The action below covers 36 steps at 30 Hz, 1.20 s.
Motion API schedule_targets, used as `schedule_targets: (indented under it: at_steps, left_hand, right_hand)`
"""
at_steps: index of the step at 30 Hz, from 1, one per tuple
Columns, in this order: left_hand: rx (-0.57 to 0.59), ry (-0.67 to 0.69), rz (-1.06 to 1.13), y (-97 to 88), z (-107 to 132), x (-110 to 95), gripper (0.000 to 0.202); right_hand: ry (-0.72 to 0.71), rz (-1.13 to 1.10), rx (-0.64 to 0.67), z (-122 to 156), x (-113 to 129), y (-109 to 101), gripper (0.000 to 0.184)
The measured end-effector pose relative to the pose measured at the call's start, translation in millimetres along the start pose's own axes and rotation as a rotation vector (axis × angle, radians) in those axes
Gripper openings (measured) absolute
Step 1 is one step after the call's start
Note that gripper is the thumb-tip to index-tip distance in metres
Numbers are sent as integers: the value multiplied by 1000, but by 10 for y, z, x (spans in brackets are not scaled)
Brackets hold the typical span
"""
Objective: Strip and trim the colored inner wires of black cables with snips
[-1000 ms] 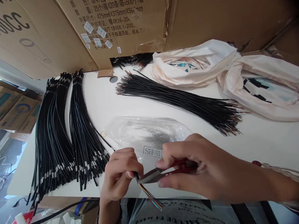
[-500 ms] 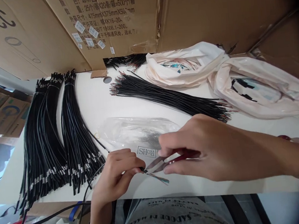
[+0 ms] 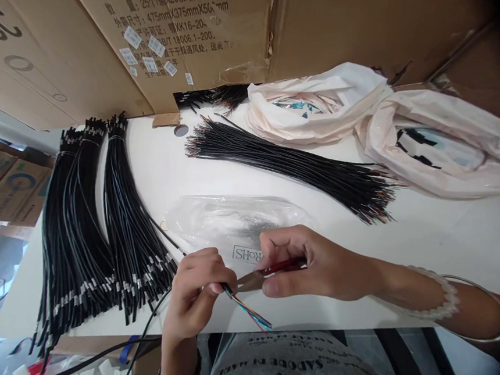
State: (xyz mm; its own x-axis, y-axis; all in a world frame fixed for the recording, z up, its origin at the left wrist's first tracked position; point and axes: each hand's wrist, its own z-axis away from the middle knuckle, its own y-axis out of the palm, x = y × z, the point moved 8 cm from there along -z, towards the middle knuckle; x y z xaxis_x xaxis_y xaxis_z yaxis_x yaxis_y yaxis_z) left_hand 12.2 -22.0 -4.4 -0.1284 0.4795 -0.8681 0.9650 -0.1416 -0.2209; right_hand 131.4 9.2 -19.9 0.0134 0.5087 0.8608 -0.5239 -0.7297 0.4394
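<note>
My left hand [image 3: 201, 288] is closed around a black cable [image 3: 227, 288] close to its stripped end. From the jacket, several thin coloured wires [image 3: 254, 314] fan out toward the lower right. A pair of red-handled scissors [image 3: 252, 282] sits in my right hand [image 3: 313, 263], fingers wrapped around the grips. The blades look nearly closed, and their tips are beside the cable at my left fingers; whether they touch it I cannot tell. Behind both hands lies a clear plastic bag [image 3: 217, 213] printed "RoHS".
Bundles of black cables [image 3: 124, 222] with silvery ends lie on the left of the white table [image 3: 457, 251]. Another cable bundle [image 3: 283, 161] lies behind my hands. Two pale plastic bags [image 3: 372, 83] with scraps stand at the back right, before a cardboard box [image 3: 349, 21].
My right hand has drawn back slightly, and the scissor blades have gone from spread to nearly closed. The coloured wires now angle further down and show more clearly.
</note>
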Motion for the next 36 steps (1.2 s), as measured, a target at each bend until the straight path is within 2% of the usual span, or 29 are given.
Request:
schedule_targets:
  at_steps: [13,19,27,36]
  left_hand:
    - [-11,-6,-4,19,10,3,41]
    - [-150,-63,-10,-17,72,84,41]
    - [-363,-70,-26,-10,172,162,38]
    - [-400,-196,-49,-26,217,235,43]
  right_hand:
    - [-7,-9,10,-3,26,44,30]
    - [-7,-70,-33,6,-10,40,31]
    - [-163,-114,-214,21,-52,82,36]
    - [-151,-216,-228,-16,-101,74,36]
